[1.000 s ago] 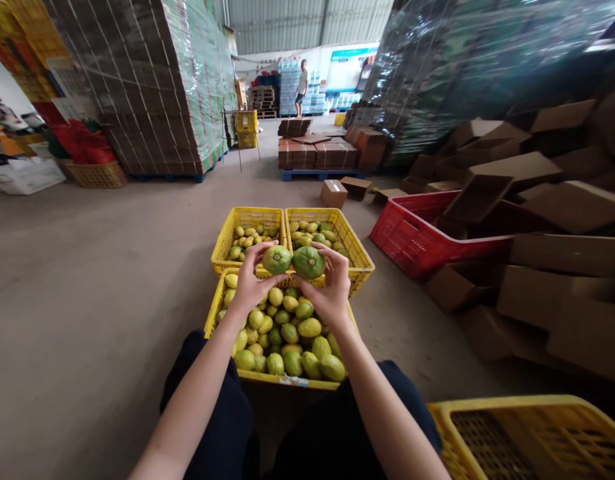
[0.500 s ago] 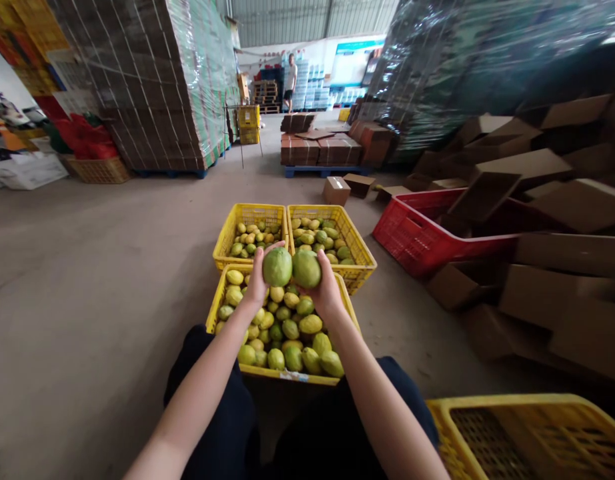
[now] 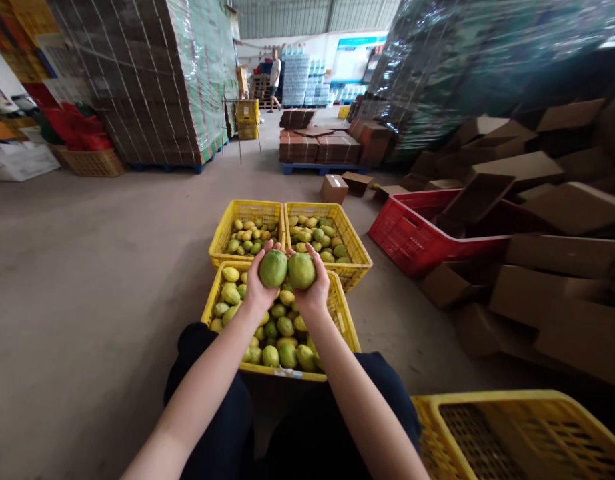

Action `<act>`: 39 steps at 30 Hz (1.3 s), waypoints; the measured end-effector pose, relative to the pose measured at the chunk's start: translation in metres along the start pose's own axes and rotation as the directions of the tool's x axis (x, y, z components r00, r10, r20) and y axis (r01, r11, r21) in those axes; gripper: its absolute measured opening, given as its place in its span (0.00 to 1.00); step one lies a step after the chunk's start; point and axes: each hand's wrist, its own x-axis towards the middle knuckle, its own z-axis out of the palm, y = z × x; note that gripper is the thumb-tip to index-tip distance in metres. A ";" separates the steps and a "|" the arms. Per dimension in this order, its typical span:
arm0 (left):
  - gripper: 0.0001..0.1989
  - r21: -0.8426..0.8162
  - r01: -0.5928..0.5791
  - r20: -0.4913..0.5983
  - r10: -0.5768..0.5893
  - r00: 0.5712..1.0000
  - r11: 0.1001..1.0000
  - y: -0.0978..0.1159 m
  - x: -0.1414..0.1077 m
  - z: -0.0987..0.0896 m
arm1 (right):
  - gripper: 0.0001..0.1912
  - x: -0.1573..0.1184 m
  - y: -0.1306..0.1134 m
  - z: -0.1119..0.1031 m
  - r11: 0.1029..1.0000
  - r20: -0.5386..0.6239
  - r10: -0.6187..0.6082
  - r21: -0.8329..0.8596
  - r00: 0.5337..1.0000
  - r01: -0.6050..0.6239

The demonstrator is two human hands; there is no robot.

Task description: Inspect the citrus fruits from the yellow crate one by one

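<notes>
My left hand (image 3: 256, 288) is cupped palm-up around a round green guava (image 3: 273, 269). Cupped the same way, my right hand (image 3: 316, 291) holds a second guava (image 3: 302, 271), slightly yellower. The two fruits sit side by side with a narrow gap between them. Both hands are above the far part of a yellow crate (image 3: 346, 320), which is filled with yellow-green fruit (image 3: 270, 356) and stands in front of my knees. My forearms and hands hide part of its contents.
Behind it stand a left yellow crate (image 3: 220, 230) and a right yellow crate (image 3: 358, 241), both with similar fruit. A red crate (image 3: 398, 233) and cardboard boxes (image 3: 547, 293) lie rightward. Another yellow crate (image 3: 482, 398) is at lower right. A person (image 3: 275, 79) walks far back.
Both hands have rolled more palm-up under the guavas and come slightly lower and left in view. The guavas remain held. The distant person has moved left.
</notes>
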 end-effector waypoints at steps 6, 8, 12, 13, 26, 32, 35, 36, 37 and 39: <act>0.18 -0.073 -0.072 -0.009 0.071 0.997 0.995 -0.010 -0.004 0.006 | 0.18 0.006 0.000 -0.001 0.997 0.033 -0.042 0.067 0.999 0.040; 0.18 -0.080 -0.091 -0.017 0.090 0.996 0.993 -0.012 -0.003 0.009 | 0.16 0.008 -0.001 0.000 0.993 0.027 -0.045 0.109 0.999 0.041; 0.17 -0.085 -0.127 -0.004 0.127 0.992 0.988 -0.016 0.000 0.013 | 0.16 0.010 -0.003 0.006 0.975 -0.008 -0.018 0.223 1.000 0.019; 0.17 -0.084 -0.133 -0.003 0.133 0.991 0.988 -0.016 0.001 0.014 | 0.16 0.011 -0.004 0.007 0.970 -0.016 -0.011 0.242 1.000 0.015; 0.14 -0.125 -0.108 -0.100 0.095 0.990 0.986 -0.010 0.003 0.023 | 0.11 0.013 -0.011 0.010 0.969 0.000 0.051 0.242 0.999 -0.050; 0.15 -0.313 0.023 -0.282 -0.116 0.952 0.950 0.001 0.011 0.010 | 0.11 0.014 -0.008 0.009 0.955 -0.187 0.229 0.233 0.955 -0.184; 0.11 -0.355 0.025 -0.425 -0.184 0.886 0.935 0.011 0.014 0.004 | 0.12 0.017 0.002 0.002 0.917 -0.318 0.386 0.234 0.866 -0.323; 0.10 -0.359 0.023 -0.458 -0.198 0.867 0.933 0.014 0.014 0.003 | 0.12 0.017 0.008 -0.001 0.906 -0.349 0.418 0.220 0.839 -0.361; 0.09 -0.360 0.025 -0.477 -0.207 0.854 0.933 0.018 0.014 0.002 | 0.11 0.017 0.014 -0.003 0.899 -0.372 0.438 0.199 0.818 -0.391; 0.08 -0.354 0.029 -0.481 -0.209 0.852 0.935 0.027 0.012 0.000 | 0.09 0.014 0.029 -0.009 0.881 -0.410 0.468 0.144 0.783 -0.452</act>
